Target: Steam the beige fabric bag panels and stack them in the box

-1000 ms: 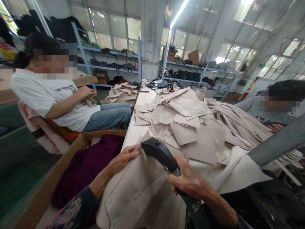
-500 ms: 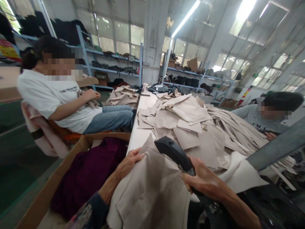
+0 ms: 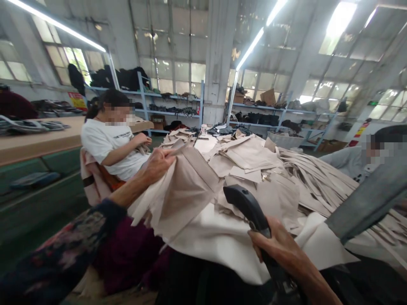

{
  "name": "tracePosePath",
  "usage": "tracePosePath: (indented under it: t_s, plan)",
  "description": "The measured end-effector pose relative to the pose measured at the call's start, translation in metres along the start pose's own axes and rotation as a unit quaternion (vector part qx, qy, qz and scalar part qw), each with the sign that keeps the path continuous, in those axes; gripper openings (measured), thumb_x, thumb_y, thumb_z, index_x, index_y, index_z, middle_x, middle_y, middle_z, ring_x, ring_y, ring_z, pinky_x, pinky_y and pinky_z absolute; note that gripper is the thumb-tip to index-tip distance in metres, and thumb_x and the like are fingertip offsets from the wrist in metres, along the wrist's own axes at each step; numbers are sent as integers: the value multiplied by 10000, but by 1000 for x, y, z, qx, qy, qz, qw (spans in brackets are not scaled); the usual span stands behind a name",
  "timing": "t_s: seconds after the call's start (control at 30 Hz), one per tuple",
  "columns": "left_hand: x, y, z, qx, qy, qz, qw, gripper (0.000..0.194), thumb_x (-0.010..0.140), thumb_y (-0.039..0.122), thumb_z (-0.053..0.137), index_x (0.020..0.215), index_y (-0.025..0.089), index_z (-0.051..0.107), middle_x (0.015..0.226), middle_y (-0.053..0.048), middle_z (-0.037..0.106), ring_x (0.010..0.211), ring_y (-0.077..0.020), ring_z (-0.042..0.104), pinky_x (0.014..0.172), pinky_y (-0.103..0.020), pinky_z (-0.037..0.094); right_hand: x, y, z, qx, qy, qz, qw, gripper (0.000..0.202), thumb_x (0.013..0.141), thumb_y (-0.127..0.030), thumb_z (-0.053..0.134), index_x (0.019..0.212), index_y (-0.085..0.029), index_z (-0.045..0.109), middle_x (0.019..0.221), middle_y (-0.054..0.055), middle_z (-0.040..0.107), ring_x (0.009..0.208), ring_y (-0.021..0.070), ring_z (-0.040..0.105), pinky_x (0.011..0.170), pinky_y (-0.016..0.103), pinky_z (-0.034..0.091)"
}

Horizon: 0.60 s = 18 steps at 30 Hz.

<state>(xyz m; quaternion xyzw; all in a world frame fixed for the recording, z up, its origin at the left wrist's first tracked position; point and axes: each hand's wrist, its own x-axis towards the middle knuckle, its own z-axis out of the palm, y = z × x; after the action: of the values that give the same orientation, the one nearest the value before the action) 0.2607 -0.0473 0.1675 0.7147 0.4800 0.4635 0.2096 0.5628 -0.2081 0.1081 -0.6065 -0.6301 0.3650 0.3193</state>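
Note:
My left hand [image 3: 158, 164] is closed on the upper corner of a beige fabric piece [image 3: 187, 190], lifted up at centre-left. Its loose edges hang down in folds. My right hand [image 3: 278, 237] is wrapped around a black curved hand-held tool [image 3: 246, 207] with a blunt, angled head pointing up and left. I cannot make out its exact kind. The tool's head is apart from the lifted piece. Below both hands a pale cloth [image 3: 219, 237] lies over the table's near edge. Behind them is a heap of beige fabric pieces [image 3: 251, 154], some with small metal fittings.
Long beige strips [image 3: 318, 173] spread to the right, beneath a grey slanted metal post [image 3: 365, 203]. Purple cloth [image 3: 127, 250] lies low at the left. A seated co-worker [image 3: 111, 148] is at the left, another person [image 3: 359, 159] at the right. Shelves [image 3: 171, 112] line the wall.
My left hand has raised the beige fabric up and to the left, away from the black tool. The right hand still grips the tool. The view has shifted left.

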Motion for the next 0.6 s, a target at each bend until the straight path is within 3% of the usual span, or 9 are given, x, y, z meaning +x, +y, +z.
tracePosePath:
  t_s: [0.1,0.2,0.27,0.4,0.5,0.6]
  plan:
    - [19,36,11,212,41,166,962,440,797,129,388,1170,146,622,982,-72,664,918,-243,588,782,-321,421,-17,13,-10,5,14,0,1000,117,802,-260,491,714,-197,446,489,-63,501,438,109,535,440,195,435]
    - [9,38,58,375,-41,234,896,529,812,62,347,1325,111,466,1041,-142,620,837,-242,599,697,-336,427,-23,29,-13,16,14,22,1000,86,798,-257,494,752,-191,465,499,-62,502,442,111,535,441,193,435]
    - [-10,15,101,452,-139,237,849,556,816,31,326,1362,111,397,1027,-142,605,696,-204,592,589,-320,407,-24,45,-14,29,2,37,999,73,788,-250,501,777,-186,468,499,-65,493,424,105,519,425,189,427]
    - [-60,-56,174,453,-266,250,813,414,817,21,383,1186,138,531,926,-92,608,692,-176,600,571,-273,428,-22,78,-15,67,-41,72,994,125,770,-253,515,862,-181,471,490,-83,456,383,96,483,388,183,408]
    - [-92,-90,192,435,-279,226,826,332,854,45,368,1125,118,544,894,-101,602,753,-197,594,641,-303,475,-20,91,-16,71,-36,94,992,133,763,-250,522,870,-186,477,531,-80,448,393,86,477,398,179,408]
    - [-106,-105,183,352,-225,225,880,223,897,144,389,1002,141,586,869,-87,588,785,-184,577,705,-303,489,-16,95,-15,60,-33,111,992,106,755,-246,532,811,-189,462,580,-67,448,430,89,502,426,184,427]
